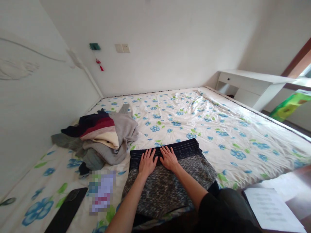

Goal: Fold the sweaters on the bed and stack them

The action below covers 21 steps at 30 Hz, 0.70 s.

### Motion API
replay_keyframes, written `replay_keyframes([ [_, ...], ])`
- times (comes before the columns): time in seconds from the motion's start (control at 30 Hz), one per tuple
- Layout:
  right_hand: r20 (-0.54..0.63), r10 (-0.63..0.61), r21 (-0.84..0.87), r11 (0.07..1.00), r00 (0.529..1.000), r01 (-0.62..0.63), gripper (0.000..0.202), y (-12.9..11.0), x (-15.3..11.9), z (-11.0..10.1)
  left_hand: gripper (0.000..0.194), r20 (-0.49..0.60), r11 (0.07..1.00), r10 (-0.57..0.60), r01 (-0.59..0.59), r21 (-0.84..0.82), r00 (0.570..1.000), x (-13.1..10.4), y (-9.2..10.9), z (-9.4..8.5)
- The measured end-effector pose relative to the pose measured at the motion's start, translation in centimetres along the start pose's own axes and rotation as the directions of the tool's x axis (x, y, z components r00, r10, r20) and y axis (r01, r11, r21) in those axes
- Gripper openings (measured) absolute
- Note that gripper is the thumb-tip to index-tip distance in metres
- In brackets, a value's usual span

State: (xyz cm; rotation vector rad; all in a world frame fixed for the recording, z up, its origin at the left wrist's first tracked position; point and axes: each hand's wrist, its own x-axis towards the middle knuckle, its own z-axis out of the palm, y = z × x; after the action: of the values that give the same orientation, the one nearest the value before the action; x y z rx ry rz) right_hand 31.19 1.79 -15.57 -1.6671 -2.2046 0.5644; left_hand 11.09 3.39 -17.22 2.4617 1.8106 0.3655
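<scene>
A dark grey speckled knit garment with a navy band along its far edge lies spread on the flowered bedsheet. My left hand rests flat on the garment near the band, fingers stretched out and pointing away from me. Just to its right, my right hand lies flat too, its fingers spread over the navy band. The hands are close together, and neither grips the fabric.
A heap of clothes in grey, navy, red and cream sits at the left. Nearer are a black phone and a pixelated item. Papers lie at the lower right. A white desk stands beyond the bed.
</scene>
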Motion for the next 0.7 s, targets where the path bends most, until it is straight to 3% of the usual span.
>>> replay_keyframes([
  [0.2,-0.033,0.133,-0.076,0.988,0.991,-0.135,0.078,7.0,-1.8,-2.6,0.071,-0.035,0.986,-0.165,0.165,-0.008,0.986,-0.6,-6.5,-0.8],
  [0.33,-0.072,0.286,-0.14,0.946,0.955,-0.294,0.076,12.6,-3.3,-4.6,0.073,-0.034,0.97,-0.244,0.244,-0.02,0.969,-0.9,-8.7,-1.1],
  [0.47,-0.077,0.361,-0.174,0.913,0.929,-0.369,0.073,16.1,-4.7,-5.8,0.077,-0.012,0.961,-0.275,0.275,-0.002,0.961,-2.0,-10.2,-1.6],
  [0.6,-0.051,0.418,-0.156,0.894,0.907,-0.421,0.076,16.4,-4.7,-6.8,0.08,0.028,0.951,-0.309,0.308,0.012,0.951,-2.6,-11.0,-3.1],
  [0.7,-0.092,0.465,-0.133,0.87,0.88,-0.474,0.081,13.1,-2.9,-7.2,0.077,0.011,0.953,-0.303,0.303,0.011,0.953,-1.5,-9.2,-4.2],
])
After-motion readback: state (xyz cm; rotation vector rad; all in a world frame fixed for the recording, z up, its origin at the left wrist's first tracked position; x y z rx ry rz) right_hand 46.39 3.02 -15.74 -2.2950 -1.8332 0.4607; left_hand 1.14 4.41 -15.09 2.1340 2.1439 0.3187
